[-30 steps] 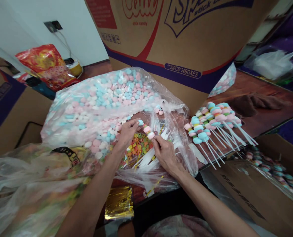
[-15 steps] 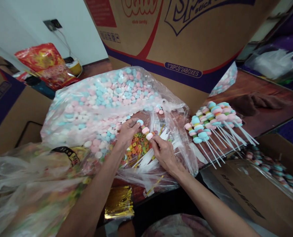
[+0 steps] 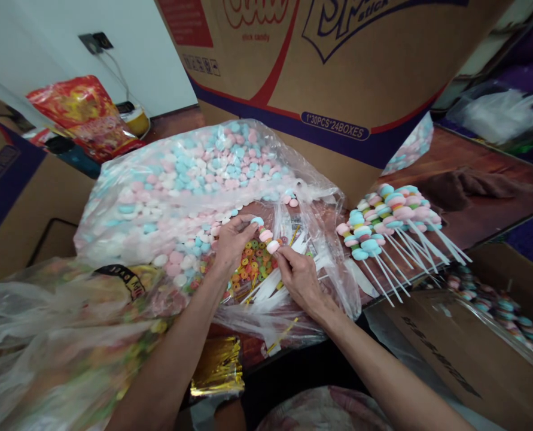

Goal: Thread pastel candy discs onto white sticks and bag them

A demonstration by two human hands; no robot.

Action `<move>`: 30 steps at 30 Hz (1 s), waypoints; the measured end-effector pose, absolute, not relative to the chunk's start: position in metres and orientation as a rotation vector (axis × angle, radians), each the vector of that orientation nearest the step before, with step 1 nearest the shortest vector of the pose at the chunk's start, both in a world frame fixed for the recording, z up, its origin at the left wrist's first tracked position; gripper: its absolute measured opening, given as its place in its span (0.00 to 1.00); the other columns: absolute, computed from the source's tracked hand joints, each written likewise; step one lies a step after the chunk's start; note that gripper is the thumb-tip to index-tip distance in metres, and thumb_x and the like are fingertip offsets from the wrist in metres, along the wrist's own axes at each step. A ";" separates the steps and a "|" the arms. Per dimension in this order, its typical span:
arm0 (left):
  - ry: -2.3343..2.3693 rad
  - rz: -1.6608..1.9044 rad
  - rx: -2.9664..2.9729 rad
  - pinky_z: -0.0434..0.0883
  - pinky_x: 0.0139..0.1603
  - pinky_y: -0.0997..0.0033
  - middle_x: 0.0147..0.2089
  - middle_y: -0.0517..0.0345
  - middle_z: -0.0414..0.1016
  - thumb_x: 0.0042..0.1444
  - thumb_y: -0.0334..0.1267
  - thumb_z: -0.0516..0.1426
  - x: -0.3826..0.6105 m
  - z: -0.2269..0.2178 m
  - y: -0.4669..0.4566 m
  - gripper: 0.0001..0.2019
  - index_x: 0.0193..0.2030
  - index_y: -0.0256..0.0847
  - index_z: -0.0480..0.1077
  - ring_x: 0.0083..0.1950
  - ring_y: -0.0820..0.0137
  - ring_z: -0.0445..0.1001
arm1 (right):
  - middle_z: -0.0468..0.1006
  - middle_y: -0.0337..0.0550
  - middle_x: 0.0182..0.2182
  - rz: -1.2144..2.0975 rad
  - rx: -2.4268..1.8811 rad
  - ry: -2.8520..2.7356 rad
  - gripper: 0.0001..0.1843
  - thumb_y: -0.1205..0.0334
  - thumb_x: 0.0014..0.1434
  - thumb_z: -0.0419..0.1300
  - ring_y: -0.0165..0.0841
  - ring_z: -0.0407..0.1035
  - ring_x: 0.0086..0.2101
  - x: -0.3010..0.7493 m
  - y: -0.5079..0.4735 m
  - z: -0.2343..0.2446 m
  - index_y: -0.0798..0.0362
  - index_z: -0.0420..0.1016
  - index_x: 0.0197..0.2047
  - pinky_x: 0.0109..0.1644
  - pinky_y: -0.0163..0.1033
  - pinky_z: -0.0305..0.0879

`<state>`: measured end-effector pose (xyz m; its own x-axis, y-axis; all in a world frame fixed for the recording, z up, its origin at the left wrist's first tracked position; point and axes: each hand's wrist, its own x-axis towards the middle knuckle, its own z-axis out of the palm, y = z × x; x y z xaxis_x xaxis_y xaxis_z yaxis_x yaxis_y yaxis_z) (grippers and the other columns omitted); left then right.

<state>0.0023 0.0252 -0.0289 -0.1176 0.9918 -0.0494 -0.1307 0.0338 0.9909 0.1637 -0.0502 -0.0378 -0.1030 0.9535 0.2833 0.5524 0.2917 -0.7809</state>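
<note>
While the right hand (image 3: 299,275) pinches just under the lowest piece (image 3: 273,246) of the candy skewer (image 3: 265,235), probably to keep it steady, the left hand (image 3: 231,240) has its fingers closed on the blue piece (image 3: 258,221) at the upper end. This skewer is above the ring candies (image 3: 248,266) and white sticks (image 3: 268,285), which seem placed for easy reaching; the loaded sticks (image 3: 401,211) lie farther right, perhaps out of the way
</note>
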 end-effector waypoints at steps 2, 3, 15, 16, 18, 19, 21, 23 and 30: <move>1.242 1.335 1.073 0.72 0.41 0.69 0.36 0.55 0.81 0.41 0.45 0.71 0.004 -0.027 0.023 0.17 0.36 0.38 0.78 0.36 0.70 0.76 | 0.69 0.37 0.23 0.670 -1.371 -1.758 0.14 0.61 0.67 0.49 0.29 0.58 0.23 0.164 -0.050 -0.037 0.52 0.72 0.33 0.31 0.34 0.53; 1.256 1.344 1.099 0.72 0.42 0.69 0.36 0.55 0.81 0.41 0.44 0.71 0.006 -0.025 0.022 0.17 0.36 0.39 0.78 0.36 0.70 0.76 | 0.68 0.36 0.22 0.687 -1.375 -1.749 0.14 0.62 0.67 0.49 0.29 0.57 0.22 0.164 -0.049 -0.037 0.51 0.71 0.32 0.30 0.34 0.53; 1.299 1.279 1.371 0.71 0.49 0.66 0.41 0.55 0.81 0.53 0.44 0.63 0.002 -0.025 0.015 0.11 0.39 0.41 0.79 0.43 0.65 0.76 | 0.61 0.33 0.19 0.751 -1.347 -1.700 0.16 0.60 0.66 0.49 0.28 0.52 0.21 0.167 -0.049 -0.034 0.50 0.66 0.27 0.28 0.34 0.49; 1.302 1.268 1.383 0.71 0.50 0.66 0.40 0.55 0.81 0.53 0.44 0.63 0.002 -0.025 0.015 0.10 0.39 0.41 0.79 0.44 0.65 0.76 | 0.60 0.33 0.19 0.749 -1.349 -1.699 0.16 0.60 0.67 0.49 0.28 0.52 0.21 0.167 -0.049 -0.034 0.50 0.66 0.27 0.28 0.34 0.49; 1.314 1.250 1.401 0.71 0.50 0.66 0.40 0.55 0.81 0.53 0.43 0.63 0.002 -0.025 0.015 0.10 0.38 0.41 0.79 0.43 0.65 0.76 | 0.60 0.33 0.19 0.745 -1.350 -1.703 0.16 0.60 0.67 0.49 0.28 0.52 0.21 0.167 -0.049 -0.035 0.50 0.66 0.27 0.28 0.34 0.49; 1.321 1.243 1.406 0.70 0.50 0.65 0.40 0.55 0.81 0.53 0.42 0.63 0.002 -0.025 0.016 0.09 0.38 0.41 0.79 0.43 0.65 0.76 | 0.60 0.33 0.20 0.741 -1.350 -1.709 0.16 0.60 0.67 0.49 0.28 0.52 0.21 0.167 -0.049 -0.035 0.51 0.66 0.27 0.28 0.35 0.49; 1.329 1.233 1.412 0.71 0.50 0.65 0.40 0.55 0.81 0.53 0.42 0.62 0.004 -0.025 0.015 0.09 0.38 0.41 0.78 0.43 0.65 0.76 | 0.60 0.33 0.20 0.723 -1.353 -1.722 0.15 0.61 0.66 0.49 0.28 0.52 0.21 0.167 -0.050 -0.035 0.51 0.66 0.28 0.29 0.35 0.48; 1.336 1.232 1.420 0.71 0.49 0.65 0.40 0.56 0.81 0.53 0.42 0.62 0.005 -0.026 0.015 0.09 0.37 0.41 0.78 0.43 0.65 0.76 | 0.61 0.33 0.20 0.703 -1.360 -1.732 0.14 0.62 0.66 0.49 0.28 0.52 0.22 0.167 -0.049 -0.035 0.51 0.67 0.29 0.29 0.35 0.48; 1.356 1.187 1.513 0.70 0.48 0.66 0.39 0.55 0.81 0.54 0.41 0.60 0.012 -0.031 0.009 0.09 0.38 0.41 0.78 0.43 0.65 0.76 | 0.63 0.35 0.20 0.650 -1.393 -1.733 0.13 0.64 0.65 0.49 0.29 0.54 0.21 0.166 -0.050 -0.037 0.51 0.68 0.29 0.29 0.36 0.48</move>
<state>0.0124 0.0095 -0.0310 0.0003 0.9896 0.1441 0.2741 -0.1387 0.9517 0.1656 -0.0495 -0.0370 -0.0715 0.9613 0.2662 0.5493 0.2607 -0.7939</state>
